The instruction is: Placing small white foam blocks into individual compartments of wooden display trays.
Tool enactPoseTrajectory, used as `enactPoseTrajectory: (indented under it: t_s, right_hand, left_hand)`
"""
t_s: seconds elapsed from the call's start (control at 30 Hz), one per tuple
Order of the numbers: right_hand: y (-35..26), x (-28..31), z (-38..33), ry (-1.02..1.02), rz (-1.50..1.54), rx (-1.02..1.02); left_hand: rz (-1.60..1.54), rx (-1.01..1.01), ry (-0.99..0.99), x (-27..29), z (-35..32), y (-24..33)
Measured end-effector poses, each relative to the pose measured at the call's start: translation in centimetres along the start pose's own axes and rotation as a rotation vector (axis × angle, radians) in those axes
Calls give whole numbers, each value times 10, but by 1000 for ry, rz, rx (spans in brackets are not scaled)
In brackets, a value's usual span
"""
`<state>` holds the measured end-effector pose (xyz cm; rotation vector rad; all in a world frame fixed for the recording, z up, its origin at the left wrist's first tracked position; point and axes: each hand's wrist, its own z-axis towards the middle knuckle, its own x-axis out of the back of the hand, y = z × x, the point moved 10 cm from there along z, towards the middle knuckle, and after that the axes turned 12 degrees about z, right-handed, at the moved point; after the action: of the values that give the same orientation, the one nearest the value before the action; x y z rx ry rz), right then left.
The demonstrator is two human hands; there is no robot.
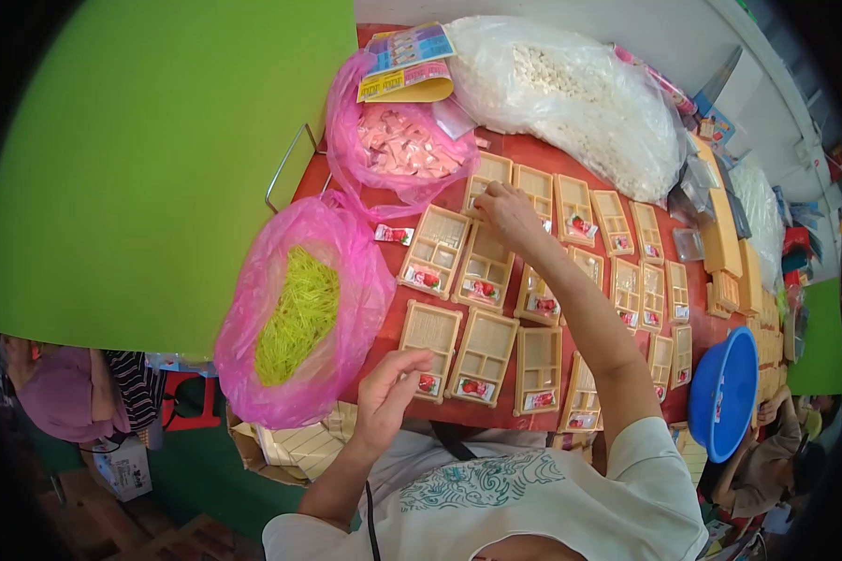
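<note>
Light wooden compartment trays (431,248) stand in rows on a red table, many with a small red-and-white packet (423,278) in a lower compartment. My right hand (513,217) reaches over the far row, fingers bent down together at a tray (489,176); whatever is between them is hidden. Low on the left, my left hand (390,395) is curled beside the near tray (431,329), its fingertips over that tray's edge. I cannot make out what it holds, if anything. Another packet (394,234) lies loose on the table, left of the trays.
A pink bag of pink packets (412,145) and a pink bag of yellow-green strands (299,313) stand left. Behind lies a large clear bag of white pieces (571,93). On the right are a blue basin (725,393) and stacked wooden trays (725,238). A person (767,458) sits beyond.
</note>
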<state>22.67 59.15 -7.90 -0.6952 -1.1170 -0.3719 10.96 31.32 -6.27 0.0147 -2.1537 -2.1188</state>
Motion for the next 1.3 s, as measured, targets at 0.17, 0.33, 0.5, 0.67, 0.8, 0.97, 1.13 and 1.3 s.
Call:
enactPoseTrajectory:
  t_s: [0.17,0.33,0.5,0.67,0.8,0.97,1.13,1.3]
  right_hand:
    - [-6,8,-4,96,-79,33]
    - [-65,28,-12,126,55,149]
    - [-150,-3,-45,-38,203,279]
    - [-146,-20,-51,-27,133,256]
    - [-137,-23,-49,26,227,241]
    - [-137,-8,-49,162,266,261]
    - [-139,-9,-61,104,245,247]
    - [-133,-6,-65,136,195,257]
  left_hand:
    - [6,-8,38,6,7,1]
    - [7,6,158,27,12,-1]
    - [127,-72,265,45,20,7]
    - [152,-102,253,48,22,2]
    - [123,-89,249,51,18,-1]
    - [91,-84,255,55,8,-10]
    - [77,-75,246,55,-3,-11]
    - [57,-33,261,58,1,-6]
